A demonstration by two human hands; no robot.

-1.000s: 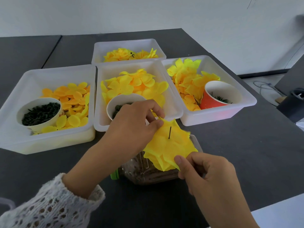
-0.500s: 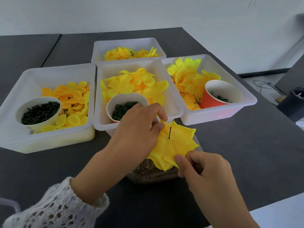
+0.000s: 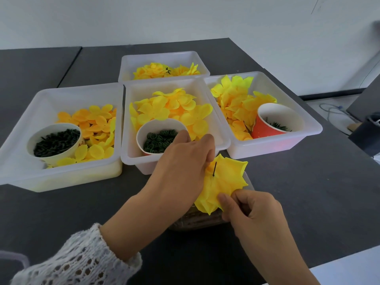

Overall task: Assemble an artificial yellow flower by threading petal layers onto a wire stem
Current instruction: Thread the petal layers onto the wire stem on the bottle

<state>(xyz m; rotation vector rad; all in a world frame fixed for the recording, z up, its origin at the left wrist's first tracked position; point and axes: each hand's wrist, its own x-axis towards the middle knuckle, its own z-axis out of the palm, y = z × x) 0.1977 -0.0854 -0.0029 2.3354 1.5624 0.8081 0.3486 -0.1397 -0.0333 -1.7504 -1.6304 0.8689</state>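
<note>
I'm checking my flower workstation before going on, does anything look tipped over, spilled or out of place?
One thing: the red paper cup in the right tray leans on its side against the petals, while the white cup of green rings and the white cup of dark green pieces stand upright. Nothing appears spilled outside the trays.

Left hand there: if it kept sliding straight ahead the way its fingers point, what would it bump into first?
Probably the near wall of the middle white tray. The left hand, pinching the yellow petal layer by the wire stem, points up-right toward it. Depth is unclear; it might pass over the rim.
</note>
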